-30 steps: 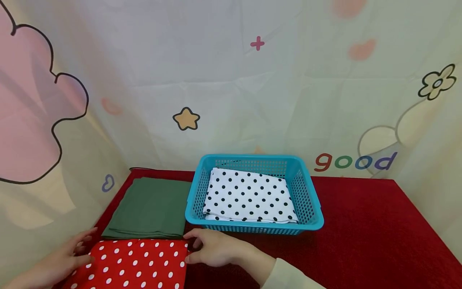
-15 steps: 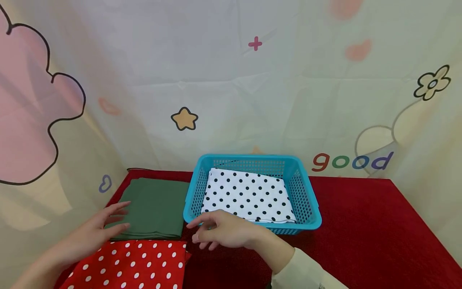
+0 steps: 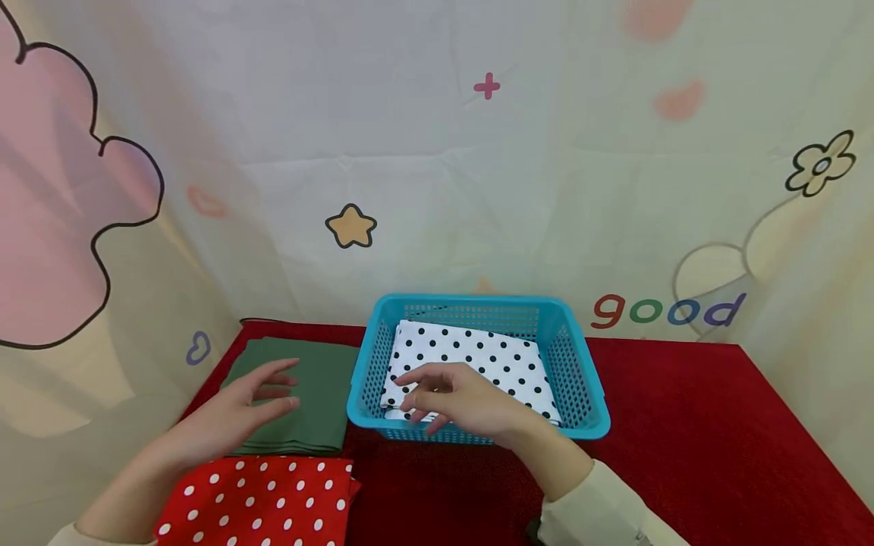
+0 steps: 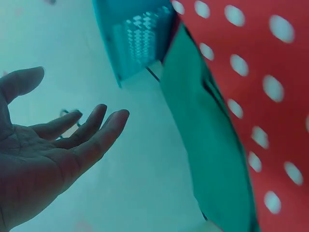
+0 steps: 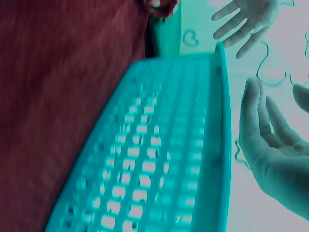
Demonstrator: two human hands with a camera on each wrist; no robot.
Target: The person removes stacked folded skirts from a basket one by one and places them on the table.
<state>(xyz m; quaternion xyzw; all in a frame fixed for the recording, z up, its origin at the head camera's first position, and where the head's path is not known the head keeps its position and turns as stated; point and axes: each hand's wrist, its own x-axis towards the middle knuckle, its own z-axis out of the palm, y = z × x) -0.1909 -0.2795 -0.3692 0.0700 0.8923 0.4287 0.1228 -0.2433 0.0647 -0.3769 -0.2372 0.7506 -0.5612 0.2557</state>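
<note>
My left hand [image 3: 235, 413] hovers above the folded green cloth [image 3: 317, 402], its fingers apart and loosely bent, holding nothing. In the left wrist view the same hand [image 4: 63, 150] has its palm up, clear of the cloths. Over the front rim of the blue basket [image 3: 580, 436] is my right hand [image 3: 464, 398], also holding nothing, its fingers slightly bent. It covers part of the folded white cloth with black dots [image 3: 471, 345] inside the basket. A folded red cloth with white dots [image 3: 266, 500] lies in front of the green one, cut off by the frame's lower edge.
A dark red cover [image 3: 683, 425] spreads over the table, reaching past the basket on the right. Behind it hangs a pale printed curtain [image 3: 410, 114] with a star, a flower and the word "good". The curtain also runs down the left side.
Both hands have left the red dotted cloth. They have risen and moved forward and to the right, the left over the green cloth and the right over the basket's front.
</note>
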